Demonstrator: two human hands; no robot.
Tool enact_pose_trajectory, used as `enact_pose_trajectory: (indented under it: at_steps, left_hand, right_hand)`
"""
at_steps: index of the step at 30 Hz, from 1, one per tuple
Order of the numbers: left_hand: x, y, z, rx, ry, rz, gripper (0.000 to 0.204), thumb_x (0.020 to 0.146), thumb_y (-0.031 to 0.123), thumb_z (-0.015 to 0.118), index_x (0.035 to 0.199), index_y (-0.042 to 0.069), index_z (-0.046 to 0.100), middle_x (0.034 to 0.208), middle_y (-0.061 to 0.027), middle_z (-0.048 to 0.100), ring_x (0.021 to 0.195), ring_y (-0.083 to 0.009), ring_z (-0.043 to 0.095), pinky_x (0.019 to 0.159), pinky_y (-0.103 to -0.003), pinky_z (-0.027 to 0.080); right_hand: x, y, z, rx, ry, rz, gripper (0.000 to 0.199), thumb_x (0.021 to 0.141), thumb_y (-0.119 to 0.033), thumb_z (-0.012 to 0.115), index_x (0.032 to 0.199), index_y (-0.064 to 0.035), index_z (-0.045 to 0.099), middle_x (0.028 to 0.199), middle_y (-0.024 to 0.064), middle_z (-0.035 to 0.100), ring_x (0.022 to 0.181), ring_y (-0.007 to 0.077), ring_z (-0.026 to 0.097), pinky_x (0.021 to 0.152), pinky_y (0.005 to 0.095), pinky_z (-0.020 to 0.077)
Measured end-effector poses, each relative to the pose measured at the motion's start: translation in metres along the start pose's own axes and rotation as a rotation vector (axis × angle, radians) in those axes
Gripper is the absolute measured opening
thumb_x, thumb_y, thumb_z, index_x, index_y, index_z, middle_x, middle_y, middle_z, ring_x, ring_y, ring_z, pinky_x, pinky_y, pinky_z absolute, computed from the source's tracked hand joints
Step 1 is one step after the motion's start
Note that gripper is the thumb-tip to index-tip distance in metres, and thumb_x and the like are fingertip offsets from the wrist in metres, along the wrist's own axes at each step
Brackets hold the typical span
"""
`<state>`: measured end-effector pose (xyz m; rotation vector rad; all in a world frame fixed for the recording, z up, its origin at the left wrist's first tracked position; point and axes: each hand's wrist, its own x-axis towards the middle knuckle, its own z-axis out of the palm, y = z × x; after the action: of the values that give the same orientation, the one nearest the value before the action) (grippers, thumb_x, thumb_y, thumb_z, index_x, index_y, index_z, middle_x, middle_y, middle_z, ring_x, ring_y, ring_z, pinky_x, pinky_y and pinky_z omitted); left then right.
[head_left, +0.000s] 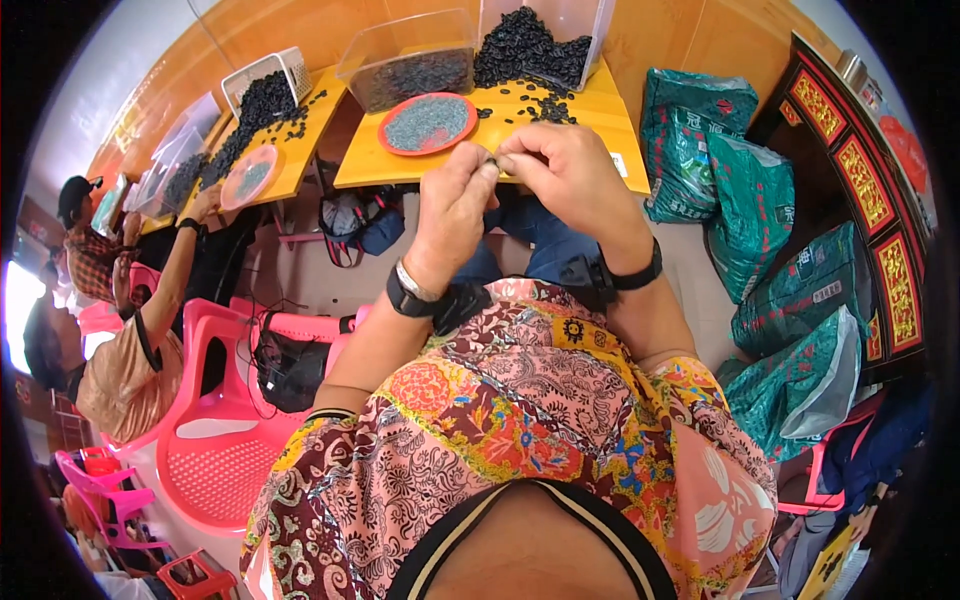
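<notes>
Both hands meet just above the near edge of the yellow surface (600, 110). The left hand (452, 212) and right hand (572, 178) each have a closed grip, fingertips pinching one small dark piece (494, 159) between them. Just beyond lies a red plate (428, 124) of grey bits, with a heap of black pieces (524, 50) farther off, beside a clear tub (405, 62)

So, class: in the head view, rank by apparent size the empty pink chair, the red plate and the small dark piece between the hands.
1. Pink chair, though nearer the camera.
2. Red plate.
3. Small dark piece.
</notes>
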<state>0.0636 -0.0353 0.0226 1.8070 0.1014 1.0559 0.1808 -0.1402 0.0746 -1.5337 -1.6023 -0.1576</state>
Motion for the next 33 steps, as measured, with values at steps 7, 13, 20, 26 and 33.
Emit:
enact_pose_trajectory:
  at_steps: [7,13,20,26,33]
  left_hand:
    - [0.008,-0.032,-0.014,-0.357,0.088,-0.280,0.010,0.088,0.011,0.048,0.083,0.004,0.052,0.063,-0.0015,0.050,0.053,-0.0099,0.049,0.051,-0.021,0.040]
    - [0.011,-0.052,-0.033,-0.523,0.140,-0.389,0.015,0.090,0.011,0.045,0.076,0.006,0.049,0.064,-0.0027,0.052,0.052,-0.0115,0.053,0.049,-0.020,0.040]
    - [0.009,-0.049,-0.037,-0.534,0.151,-0.371,0.015,0.090,0.012,0.045,0.077,0.007,0.049,0.065,-0.0018,0.052,0.052,-0.0107,0.053,0.049,-0.019,0.040]
    - [0.009,-0.051,-0.038,-0.556,0.165,-0.382,0.014,0.090,0.012,0.045,0.078,0.007,0.049,0.065,-0.0014,0.053,0.052,-0.0103,0.053,0.050,-0.019,0.040]
    - [0.008,-0.055,-0.037,-0.546,0.151,-0.373,0.013,0.090,0.012,0.046,0.080,0.006,0.051,0.065,-0.0017,0.053,0.052,-0.0100,0.052,0.048,-0.019,0.040]
  right_hand:
    - [0.010,0.077,-0.003,0.127,-0.007,0.212,0.023,0.082,-0.011,0.060,0.100,0.0024,0.064,0.076,0.0043,0.065,0.070,0.0101,0.059,0.067,0.0242,0.0474]
    - [0.003,0.220,-0.002,0.041,0.023,0.526,0.021,0.079,-0.011,0.063,0.097,0.0011,0.066,0.077,0.0026,0.065,0.069,0.0091,0.059,0.066,0.0226,0.0471]
    - [0.005,0.251,0.036,-0.482,-0.067,0.597,0.023,0.076,-0.014,0.061,0.098,-0.0102,0.067,0.088,0.0136,0.067,0.081,0.0271,0.064,0.074,0.0340,0.0485]
    - [0.014,0.255,0.055,-0.722,-0.142,0.535,0.023,0.077,-0.014,0.059,0.098,-0.0134,0.068,0.097,0.0160,0.065,0.093,0.0324,0.060,0.081,0.0396,0.0472]
    - [0.013,0.255,0.071,-0.516,-0.191,0.417,0.022,0.074,-0.013,0.061,0.095,-0.0089,0.069,0.090,0.0148,0.066,0.085,0.0301,0.063,0.077,0.0375,0.0486]
